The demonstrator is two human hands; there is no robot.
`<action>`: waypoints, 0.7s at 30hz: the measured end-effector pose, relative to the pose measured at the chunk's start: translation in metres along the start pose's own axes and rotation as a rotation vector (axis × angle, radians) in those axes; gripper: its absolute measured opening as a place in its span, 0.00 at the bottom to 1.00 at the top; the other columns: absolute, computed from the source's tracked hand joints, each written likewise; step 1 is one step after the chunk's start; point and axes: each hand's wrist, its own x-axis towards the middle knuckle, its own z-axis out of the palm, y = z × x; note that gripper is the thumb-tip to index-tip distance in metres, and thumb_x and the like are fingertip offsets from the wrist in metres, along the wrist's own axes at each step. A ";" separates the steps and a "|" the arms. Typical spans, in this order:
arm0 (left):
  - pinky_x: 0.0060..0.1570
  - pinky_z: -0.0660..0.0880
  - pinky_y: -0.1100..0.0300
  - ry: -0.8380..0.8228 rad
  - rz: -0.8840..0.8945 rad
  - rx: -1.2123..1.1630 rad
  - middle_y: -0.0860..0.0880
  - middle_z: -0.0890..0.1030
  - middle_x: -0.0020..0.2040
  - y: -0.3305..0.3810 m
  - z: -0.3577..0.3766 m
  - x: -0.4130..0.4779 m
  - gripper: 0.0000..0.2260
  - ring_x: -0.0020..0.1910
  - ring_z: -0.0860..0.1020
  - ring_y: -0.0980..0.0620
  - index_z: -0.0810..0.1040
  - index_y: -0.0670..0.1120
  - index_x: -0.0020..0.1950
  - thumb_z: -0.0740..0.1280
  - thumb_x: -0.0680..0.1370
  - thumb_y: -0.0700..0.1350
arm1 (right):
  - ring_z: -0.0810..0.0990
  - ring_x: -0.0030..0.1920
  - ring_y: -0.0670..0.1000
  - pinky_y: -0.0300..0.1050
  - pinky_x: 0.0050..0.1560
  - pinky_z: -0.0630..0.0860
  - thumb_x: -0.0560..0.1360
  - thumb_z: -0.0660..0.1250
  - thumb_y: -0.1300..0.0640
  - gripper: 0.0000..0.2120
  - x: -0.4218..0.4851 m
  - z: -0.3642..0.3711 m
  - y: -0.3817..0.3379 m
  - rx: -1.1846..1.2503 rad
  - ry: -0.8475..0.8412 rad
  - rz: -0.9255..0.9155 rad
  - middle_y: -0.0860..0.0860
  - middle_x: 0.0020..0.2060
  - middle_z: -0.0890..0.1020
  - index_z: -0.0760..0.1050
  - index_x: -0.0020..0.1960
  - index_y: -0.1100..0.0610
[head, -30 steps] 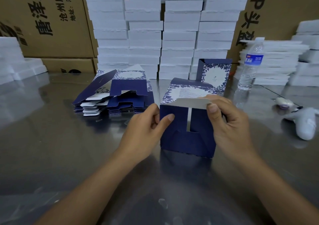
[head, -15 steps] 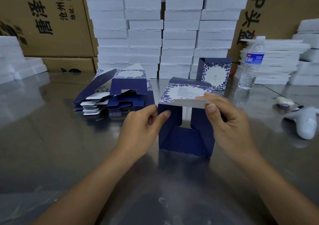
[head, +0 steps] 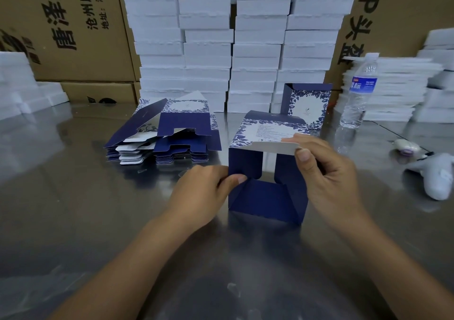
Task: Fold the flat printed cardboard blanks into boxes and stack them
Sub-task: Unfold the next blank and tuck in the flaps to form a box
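Observation:
A dark blue printed box [head: 266,200] lies on its side on the steel table [head: 73,209], its open end facing me with the flaps spread. My left hand [head: 201,192] pinches the left side flap at the box's near corner. My right hand [head: 326,174] grips the right side of the box, its thumb pressing on the white top flap [head: 272,147]. A pile of flat blue-and-white blanks [head: 164,133] sits to the left behind my left hand. One folded box [head: 307,104] stands upright behind the one I hold.
Tall stacks of white foam trays [head: 233,39] line the back, with brown cartons [head: 68,30] on either side. A water bottle [head: 360,91] stands at the right, and a white handheld tool [head: 434,174] lies near the right edge.
The box's end flaps have swung open: the bottom flap dropped down and the side flaps parted. My left hand slid lower along the left flap; the right hand kept the top flap raised.

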 end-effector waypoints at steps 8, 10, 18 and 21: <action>0.32 0.63 0.56 -0.226 -0.063 0.045 0.52 0.71 0.28 -0.008 0.003 -0.001 0.18 0.31 0.70 0.52 0.67 0.49 0.32 0.61 0.78 0.58 | 0.77 0.53 0.46 0.36 0.57 0.71 0.71 0.58 0.41 0.13 -0.001 -0.001 -0.004 0.001 -0.023 0.052 0.43 0.47 0.80 0.76 0.47 0.46; 0.32 0.63 0.56 -0.233 -0.061 0.041 0.52 0.70 0.27 -0.008 0.003 -0.001 0.18 0.30 0.70 0.53 0.67 0.49 0.32 0.61 0.79 0.57 | 0.77 0.53 0.45 0.35 0.57 0.70 0.71 0.58 0.41 0.12 0.000 -0.001 -0.004 0.003 -0.018 0.059 0.42 0.47 0.79 0.75 0.47 0.45; 0.33 0.67 0.55 -0.271 -0.087 0.038 0.52 0.73 0.30 -0.010 0.003 0.000 0.18 0.31 0.72 0.52 0.69 0.48 0.34 0.60 0.78 0.59 | 0.78 0.54 0.48 0.37 0.57 0.71 0.75 0.61 0.38 0.13 0.001 -0.001 -0.001 -0.021 -0.025 0.029 0.43 0.48 0.80 0.76 0.47 0.46; 0.41 0.74 0.54 -0.376 -0.078 0.177 0.53 0.78 0.38 -0.012 0.002 -0.002 0.15 0.40 0.77 0.51 0.75 0.50 0.45 0.60 0.77 0.60 | 0.77 0.53 0.44 0.36 0.57 0.71 0.72 0.57 0.33 0.17 0.000 -0.001 -0.003 -0.023 -0.026 0.004 0.41 0.47 0.79 0.75 0.47 0.44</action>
